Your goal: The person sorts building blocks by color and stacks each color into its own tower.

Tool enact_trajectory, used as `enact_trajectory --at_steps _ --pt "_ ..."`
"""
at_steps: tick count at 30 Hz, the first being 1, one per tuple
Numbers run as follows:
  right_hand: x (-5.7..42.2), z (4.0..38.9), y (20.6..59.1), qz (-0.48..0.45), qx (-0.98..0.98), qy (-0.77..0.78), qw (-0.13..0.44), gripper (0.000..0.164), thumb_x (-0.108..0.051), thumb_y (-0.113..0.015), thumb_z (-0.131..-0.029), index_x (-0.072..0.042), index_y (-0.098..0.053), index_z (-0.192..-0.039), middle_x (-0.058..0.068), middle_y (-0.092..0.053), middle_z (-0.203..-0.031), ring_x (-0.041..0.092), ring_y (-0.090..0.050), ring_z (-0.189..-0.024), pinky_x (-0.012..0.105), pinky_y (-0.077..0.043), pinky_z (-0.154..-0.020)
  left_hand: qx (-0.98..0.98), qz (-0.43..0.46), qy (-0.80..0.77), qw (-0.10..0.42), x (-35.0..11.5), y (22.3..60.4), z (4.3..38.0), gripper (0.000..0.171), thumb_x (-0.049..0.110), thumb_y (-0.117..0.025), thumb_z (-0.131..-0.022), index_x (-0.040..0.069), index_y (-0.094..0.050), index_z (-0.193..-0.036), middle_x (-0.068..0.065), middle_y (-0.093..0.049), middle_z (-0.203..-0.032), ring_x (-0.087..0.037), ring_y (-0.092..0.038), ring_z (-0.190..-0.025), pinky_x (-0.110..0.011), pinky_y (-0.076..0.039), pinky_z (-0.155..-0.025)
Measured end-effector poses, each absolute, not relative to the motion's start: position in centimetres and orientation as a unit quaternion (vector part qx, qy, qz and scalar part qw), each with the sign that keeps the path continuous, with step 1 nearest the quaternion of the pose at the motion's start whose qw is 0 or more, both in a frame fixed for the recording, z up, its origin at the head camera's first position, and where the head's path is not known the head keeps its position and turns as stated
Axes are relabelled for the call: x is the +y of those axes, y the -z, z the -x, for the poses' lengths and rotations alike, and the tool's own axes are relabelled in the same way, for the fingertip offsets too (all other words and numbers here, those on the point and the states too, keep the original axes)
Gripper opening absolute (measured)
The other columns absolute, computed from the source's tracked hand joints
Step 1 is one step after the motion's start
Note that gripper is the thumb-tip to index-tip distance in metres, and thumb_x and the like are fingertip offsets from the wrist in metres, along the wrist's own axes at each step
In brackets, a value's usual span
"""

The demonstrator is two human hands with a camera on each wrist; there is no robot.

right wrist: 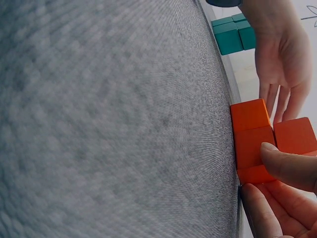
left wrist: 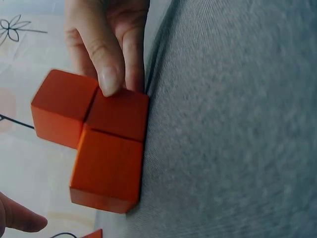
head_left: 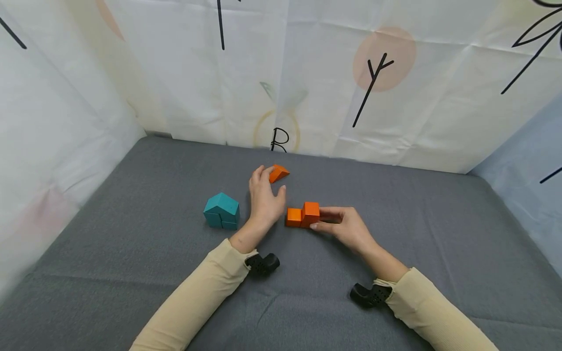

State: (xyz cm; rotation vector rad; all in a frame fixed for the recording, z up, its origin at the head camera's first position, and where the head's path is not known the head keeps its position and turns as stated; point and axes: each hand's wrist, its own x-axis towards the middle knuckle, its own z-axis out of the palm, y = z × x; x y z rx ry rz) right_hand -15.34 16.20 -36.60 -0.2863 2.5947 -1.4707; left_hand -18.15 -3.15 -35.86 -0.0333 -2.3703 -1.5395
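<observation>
Two orange cubes stand stacked [head_left: 311,211], and one lower orange cube [head_left: 294,217] sits against their left side. My right hand [head_left: 349,228] pinches the stack from the right; in the right wrist view its thumb [right wrist: 290,167] presses the bottom cube [right wrist: 251,148]. Farther back lies an orange triangular block [head_left: 280,173]. My left hand [head_left: 266,201] reaches to that block's left side with its fingers extended and its thumb apart. Whether the fingertips touch the block is hard to tell. Only a corner of the triangular block [left wrist: 94,234] shows in the left wrist view.
Left of the left hand stands a house-shaped group of teal blocks [head_left: 222,210] with a peaked top. Grey cloth [head_left: 175,292] covers the table. White printed curtains [head_left: 316,73] rise at the back and sides.
</observation>
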Motion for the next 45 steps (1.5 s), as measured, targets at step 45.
enact_trajectory --at_steps 45 --pt "16.2 15.4 36.6 0.087 0.863 0.491 0.078 0.045 -0.012 -0.076 -0.082 0.003 -0.063 -0.123 0.020 -0.065 -0.120 0.032 -0.062 -0.112 0.037 -0.055 -0.088 -0.837 -0.068 0.533 0.106 -3.6 36.8 19.4 0.036 -0.002 -0.063 -0.089 0.001 -0.056 -0.124 -0.019 -0.047 -0.125 -0.034 -0.047 -0.118 -0.042 -0.042 -0.105"
